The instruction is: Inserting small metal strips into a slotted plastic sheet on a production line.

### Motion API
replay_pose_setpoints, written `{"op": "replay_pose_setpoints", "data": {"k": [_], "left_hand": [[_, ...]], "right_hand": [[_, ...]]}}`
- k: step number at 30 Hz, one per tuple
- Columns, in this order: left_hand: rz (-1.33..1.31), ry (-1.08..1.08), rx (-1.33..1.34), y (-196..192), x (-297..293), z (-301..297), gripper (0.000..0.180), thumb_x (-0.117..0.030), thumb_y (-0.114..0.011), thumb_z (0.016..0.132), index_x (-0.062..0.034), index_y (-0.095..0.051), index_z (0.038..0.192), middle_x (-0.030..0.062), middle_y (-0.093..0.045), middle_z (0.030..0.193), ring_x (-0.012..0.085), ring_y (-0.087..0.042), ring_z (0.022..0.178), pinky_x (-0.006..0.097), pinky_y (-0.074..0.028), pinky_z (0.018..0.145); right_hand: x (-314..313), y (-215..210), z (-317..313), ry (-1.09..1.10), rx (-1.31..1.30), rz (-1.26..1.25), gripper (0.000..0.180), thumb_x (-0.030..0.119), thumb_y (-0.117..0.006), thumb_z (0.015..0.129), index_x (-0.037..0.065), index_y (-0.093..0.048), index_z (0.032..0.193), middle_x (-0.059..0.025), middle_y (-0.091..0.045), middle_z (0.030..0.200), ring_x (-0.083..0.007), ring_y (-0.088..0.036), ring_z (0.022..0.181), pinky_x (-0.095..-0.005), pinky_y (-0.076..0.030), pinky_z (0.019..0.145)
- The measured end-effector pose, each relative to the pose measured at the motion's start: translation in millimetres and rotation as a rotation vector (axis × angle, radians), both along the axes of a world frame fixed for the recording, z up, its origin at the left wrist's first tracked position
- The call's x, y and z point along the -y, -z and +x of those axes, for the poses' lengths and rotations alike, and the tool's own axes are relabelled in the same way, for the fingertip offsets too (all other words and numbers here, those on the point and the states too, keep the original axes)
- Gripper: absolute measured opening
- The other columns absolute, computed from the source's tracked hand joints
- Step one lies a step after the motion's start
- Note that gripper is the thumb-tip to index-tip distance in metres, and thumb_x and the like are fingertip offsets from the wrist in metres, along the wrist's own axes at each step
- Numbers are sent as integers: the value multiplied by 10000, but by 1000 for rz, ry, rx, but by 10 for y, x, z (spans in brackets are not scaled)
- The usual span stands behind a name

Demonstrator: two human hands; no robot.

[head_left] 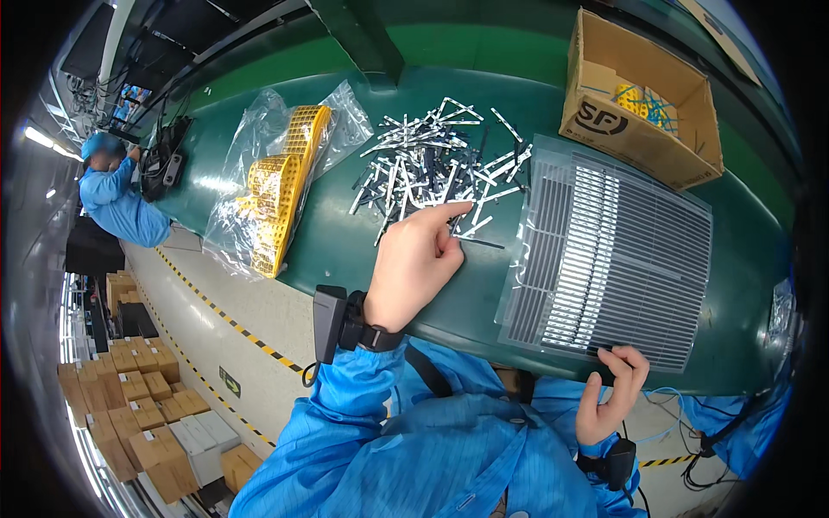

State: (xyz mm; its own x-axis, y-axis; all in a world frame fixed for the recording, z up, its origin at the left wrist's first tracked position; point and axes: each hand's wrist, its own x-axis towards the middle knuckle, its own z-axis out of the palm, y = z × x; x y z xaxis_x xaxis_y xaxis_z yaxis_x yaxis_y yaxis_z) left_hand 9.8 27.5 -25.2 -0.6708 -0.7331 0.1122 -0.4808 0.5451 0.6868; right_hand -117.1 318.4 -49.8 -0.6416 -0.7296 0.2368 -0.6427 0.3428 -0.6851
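1. Head view: left hand (414, 263) at near edge of loose pile of metal strips (436, 164), fingers curled, forefinger out over one strip; actual grip impossible to tell.
2. Right hand (611, 393) pinching near edge of slotted tray (617, 250).
3. Best lifting single strips, keeping tray steady.
4. Cardboard box (643, 95) contents unclear.

Your bench (345, 242): smooth green, slight sheen. Strips (432, 164) at 12 o'clock: shiny metal. Tray (639, 259) at 3: clear ribbed plastic. Box (639, 95) at 1: matt cardboard. Bag (259, 129) at 11: glossy film.
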Motion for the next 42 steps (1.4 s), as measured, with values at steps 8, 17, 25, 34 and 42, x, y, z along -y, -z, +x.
{"op": "replay_pose_setpoints", "data": {"k": [8,17,25,34,42], "left_hand": [[377,-26,-321,-226,-141,26,397,83,-624,807,-30,-597,1186,-48,-525,710,18,-501,654,198,-422,614],[998,371,-584,-328,-761,58,372,94,-683,808,10,-539,1141,-6,-581,815,54,-556,738,223,-446,727],[822,457,-381,-347,-827,23,235,70,-742,754,33,-668,974,81,-659,837,126,-623,755,267,-486,736],[632,498,-314,-351,-868,-58,148,36,-753,741,-9,-708,875,79,-687,831,167,-644,750,272,-499,675],[567,493,-207,-366,-946,-77,108,40,-735,757,-11,-701,847,78,-685,817,194,-661,756,298,-507,659]], "right_hand": [[24,-72,-15,24,-5,-74,264,39,-563,850,-17,-610,1104,-165,-483,1159,-294,-498,1040,-395,-407,895],[620,-566,-107,-119,649,-413,259,-29,-591,825,-29,-616,1083,-113,-580,992,-176,-553,909,-301,-438,845],[563,-650,-198,-201,857,-383,178,-19,-629,853,-22,-643,1031,-65,-619,896,-123,-568,830,-264,-447,786],[516,-651,-263,-299,622,-251,104,-66,-652,777,0,-646,857,-80,-642,801,-154,-604,707,-274,-472,662],[447,-692,-290,-340,581,-107,117,-69,-650,750,7,-646,839,-63,-643,756,-169,-625,671,-277,-484,622]]}}
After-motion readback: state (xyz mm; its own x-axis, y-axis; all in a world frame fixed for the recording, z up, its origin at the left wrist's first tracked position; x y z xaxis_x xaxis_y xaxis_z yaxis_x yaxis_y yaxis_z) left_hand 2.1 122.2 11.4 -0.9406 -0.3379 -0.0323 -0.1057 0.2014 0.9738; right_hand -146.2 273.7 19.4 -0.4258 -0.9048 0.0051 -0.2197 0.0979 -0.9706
